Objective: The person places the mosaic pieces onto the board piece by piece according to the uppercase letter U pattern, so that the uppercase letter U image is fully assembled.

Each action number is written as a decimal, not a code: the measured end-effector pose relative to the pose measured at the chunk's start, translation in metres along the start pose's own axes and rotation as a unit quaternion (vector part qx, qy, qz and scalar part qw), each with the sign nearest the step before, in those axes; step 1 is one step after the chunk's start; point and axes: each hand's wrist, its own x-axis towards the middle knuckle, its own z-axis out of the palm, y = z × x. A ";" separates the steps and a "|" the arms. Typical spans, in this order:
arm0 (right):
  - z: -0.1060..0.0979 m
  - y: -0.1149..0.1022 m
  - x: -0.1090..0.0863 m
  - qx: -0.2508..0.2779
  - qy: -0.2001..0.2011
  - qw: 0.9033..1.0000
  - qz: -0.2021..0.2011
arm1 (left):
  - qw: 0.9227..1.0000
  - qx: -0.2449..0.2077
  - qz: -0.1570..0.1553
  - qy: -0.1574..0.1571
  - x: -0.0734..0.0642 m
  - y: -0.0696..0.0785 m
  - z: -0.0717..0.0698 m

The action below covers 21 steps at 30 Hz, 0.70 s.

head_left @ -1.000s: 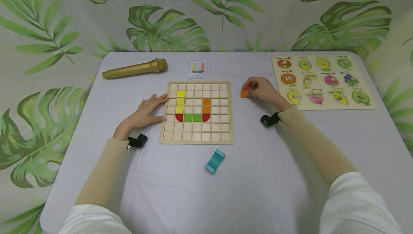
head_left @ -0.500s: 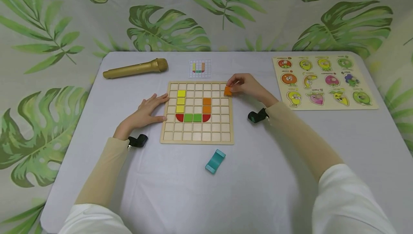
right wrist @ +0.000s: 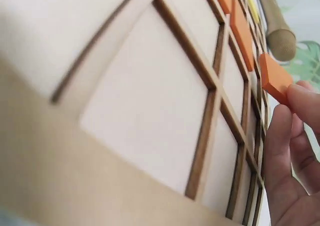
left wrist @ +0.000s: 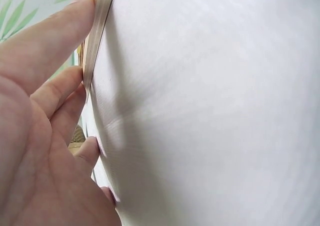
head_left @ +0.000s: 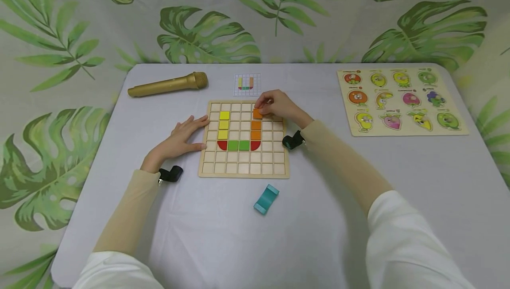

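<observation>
Between thumb and fingers my right hand (head_left: 280,104) pinches an orange square tile (right wrist: 274,77), held over the wooden grid board (head_left: 244,173). In the head view that tile is just beyond two orange tiles (head_left: 256,130) set in the board. Yellow tiles (head_left: 224,125) stand in a column on the left, with green tiles (head_left: 238,145) and red rounded corner tiles (head_left: 222,145) along the bottom of the U shape. My left hand (head_left: 179,139) rests at the board's left edge, fingers spread, its thumb and fingertips touching the rim (left wrist: 98,31).
A small card (head_left: 247,85) with a coloured U pattern lies behind the board. A gold microphone (head_left: 168,85) is at the back left. On the right sits a fruit and vegetable puzzle board (head_left: 402,102). A teal curved piece (head_left: 266,199) lies in front.
My right hand has carried the orange tile leftward from the table right of the board to above the orange column. The left hand has stayed in place.
</observation>
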 end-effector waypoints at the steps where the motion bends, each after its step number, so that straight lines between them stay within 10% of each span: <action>1: 0.002 -0.001 0.001 -0.010 0.000 1.000 0.000 | 1.000 -0.001 0.000 0.000 0.000 0.000 0.000; 12: 0.012 -0.004 0.002 -0.130 0.004 0.991 -0.043 | 1.000 -0.001 -0.004 -0.004 -0.001 0.001 -0.001; 21: 0.005 0.001 -0.005 -0.124 0.016 0.991 -0.054 | 1.000 0.001 -0.004 -0.006 0.000 0.002 -0.001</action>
